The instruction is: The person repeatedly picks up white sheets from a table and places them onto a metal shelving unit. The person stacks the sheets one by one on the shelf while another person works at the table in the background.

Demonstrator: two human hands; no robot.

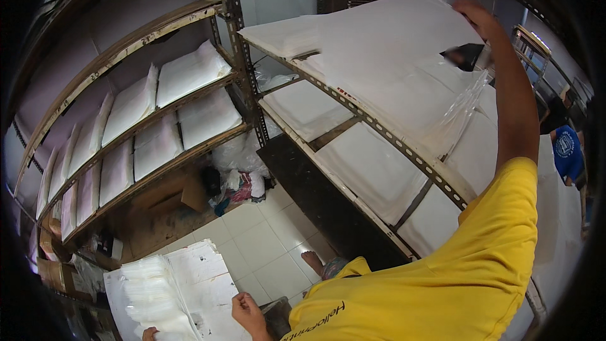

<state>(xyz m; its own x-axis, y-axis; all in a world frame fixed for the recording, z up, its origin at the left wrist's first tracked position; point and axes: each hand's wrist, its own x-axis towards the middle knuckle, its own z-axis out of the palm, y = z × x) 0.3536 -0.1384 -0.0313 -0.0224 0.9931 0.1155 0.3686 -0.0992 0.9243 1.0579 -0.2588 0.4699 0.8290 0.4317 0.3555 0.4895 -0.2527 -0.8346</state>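
Note:
My right arm reaches across the upper rack. My right hand (475, 17) has its fingers bent over the far edge of a large whitish sheet (379, 44), which lies across the rack. Low in the view, my left hand (249, 313) is closed beside the right edge of a white board (208, 278); whatever it may hold is hidden. On that board rests a stack of thin white sheets (151, 293). Fingertips (149, 333), apparently another person's, touch the stack's near edge. Crinkled clear plastic (464, 104) lies over the large sheet below my right hand.
Shelves at left carry several white paper stacks (129, 104). More stacks (372, 158) lie under the perforated metal rail (404, 148). A black panel (315, 196) fronts the rack, above a tiled floor (278, 240). Cloth bundles (243, 186) sit in the corner. A blue garment (567, 151) shows at far right.

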